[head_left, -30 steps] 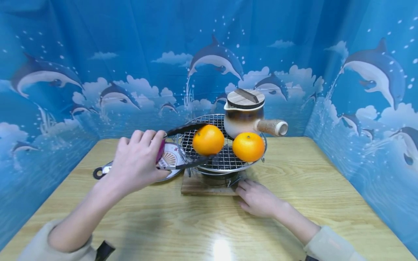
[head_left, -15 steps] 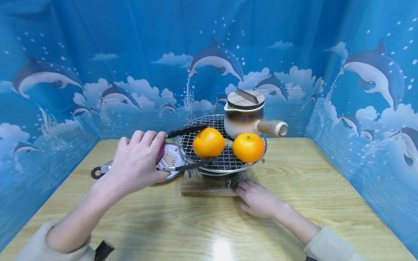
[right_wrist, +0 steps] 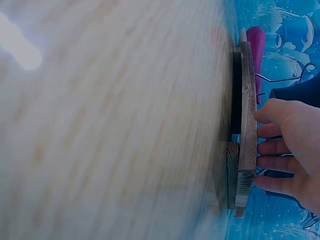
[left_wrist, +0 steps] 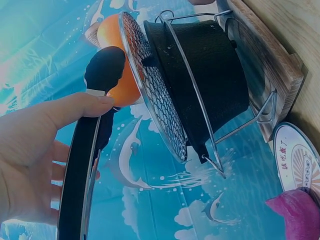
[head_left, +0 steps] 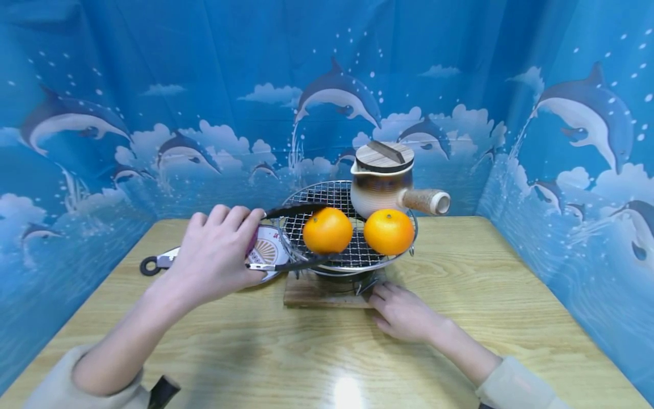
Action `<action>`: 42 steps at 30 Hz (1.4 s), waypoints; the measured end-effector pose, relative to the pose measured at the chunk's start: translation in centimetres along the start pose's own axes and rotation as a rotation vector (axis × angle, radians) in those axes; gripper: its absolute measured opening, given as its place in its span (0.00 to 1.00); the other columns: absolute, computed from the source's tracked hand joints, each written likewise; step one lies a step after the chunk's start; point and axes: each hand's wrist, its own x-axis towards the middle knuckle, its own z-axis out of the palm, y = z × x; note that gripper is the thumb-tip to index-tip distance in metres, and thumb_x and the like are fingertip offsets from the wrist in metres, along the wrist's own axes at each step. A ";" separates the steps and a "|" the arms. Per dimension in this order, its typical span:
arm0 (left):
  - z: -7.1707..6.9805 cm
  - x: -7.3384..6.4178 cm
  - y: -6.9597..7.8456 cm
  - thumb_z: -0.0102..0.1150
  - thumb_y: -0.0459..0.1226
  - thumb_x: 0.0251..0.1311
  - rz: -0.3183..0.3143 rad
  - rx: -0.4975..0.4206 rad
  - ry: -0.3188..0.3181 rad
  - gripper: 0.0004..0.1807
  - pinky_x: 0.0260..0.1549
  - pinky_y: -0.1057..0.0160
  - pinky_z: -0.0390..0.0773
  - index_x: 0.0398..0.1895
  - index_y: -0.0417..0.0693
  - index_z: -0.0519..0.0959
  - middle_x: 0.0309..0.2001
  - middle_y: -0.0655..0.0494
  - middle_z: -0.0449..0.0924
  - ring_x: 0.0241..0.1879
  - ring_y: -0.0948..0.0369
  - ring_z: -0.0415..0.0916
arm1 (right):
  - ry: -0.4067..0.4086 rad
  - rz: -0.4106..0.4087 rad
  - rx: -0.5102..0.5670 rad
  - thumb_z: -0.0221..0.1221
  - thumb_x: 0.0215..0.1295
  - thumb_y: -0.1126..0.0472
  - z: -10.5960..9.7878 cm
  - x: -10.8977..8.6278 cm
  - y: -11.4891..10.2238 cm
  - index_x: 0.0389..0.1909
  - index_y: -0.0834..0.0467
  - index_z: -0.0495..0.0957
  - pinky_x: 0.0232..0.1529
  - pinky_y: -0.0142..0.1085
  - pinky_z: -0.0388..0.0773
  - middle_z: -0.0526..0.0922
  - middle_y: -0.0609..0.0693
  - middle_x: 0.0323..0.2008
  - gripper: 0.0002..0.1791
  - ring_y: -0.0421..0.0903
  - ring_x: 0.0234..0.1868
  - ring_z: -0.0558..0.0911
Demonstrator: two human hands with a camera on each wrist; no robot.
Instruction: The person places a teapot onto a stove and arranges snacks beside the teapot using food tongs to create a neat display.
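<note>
I have the left hand (head_left: 219,244) gripping black-and-silver tongs (head_left: 293,209), their tips on either side of a round, glossy orange fruit (head_left: 328,231) at the round, silver wire-mesh grill (head_left: 332,193) ahead of and between the hands, while the right hand (head_left: 406,312) touches the brown wooden board (head_left: 327,300) with loose fingers. I judge the step in hand to be tong work on that fruit; the next move calls for steady, even pressure. Under both hands lies the pale wood-grain desk (head_left: 286,352), and beyond them hangs a blue, dolphin-printed fabric curtain (head_left: 230,57).
</note>
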 end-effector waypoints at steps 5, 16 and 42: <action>0.0 0.0 0.0 0.71 0.54 0.33 0.012 0.002 0.000 0.48 0.37 0.50 0.65 0.60 0.40 0.68 0.51 0.42 0.72 0.47 0.45 0.65 | -0.004 0.005 0.003 0.63 0.53 0.55 -0.1 0.0 -0.1 0.37 0.59 0.78 0.49 0.43 0.74 0.78 0.52 0.37 0.14 0.49 0.41 0.77; -0.1 0.4 0.0 0.69 0.52 0.33 0.043 0.012 0.023 0.46 0.36 0.50 0.65 0.59 0.39 0.69 0.51 0.43 0.73 0.47 0.46 0.65 | -0.008 0.009 -0.001 0.63 0.53 0.54 0.0 -0.1 -0.1 0.37 0.59 0.78 0.49 0.43 0.74 0.78 0.52 0.38 0.14 0.50 0.42 0.78; 0.0 1.6 0.1 0.68 0.53 0.36 0.018 0.011 -0.102 0.49 0.39 0.48 0.66 0.63 0.39 0.65 0.55 0.43 0.70 0.50 0.46 0.64 | -0.024 0.015 0.000 0.63 0.54 0.54 -0.1 0.0 -0.1 0.38 0.59 0.77 0.50 0.43 0.73 0.78 0.52 0.39 0.14 0.50 0.43 0.77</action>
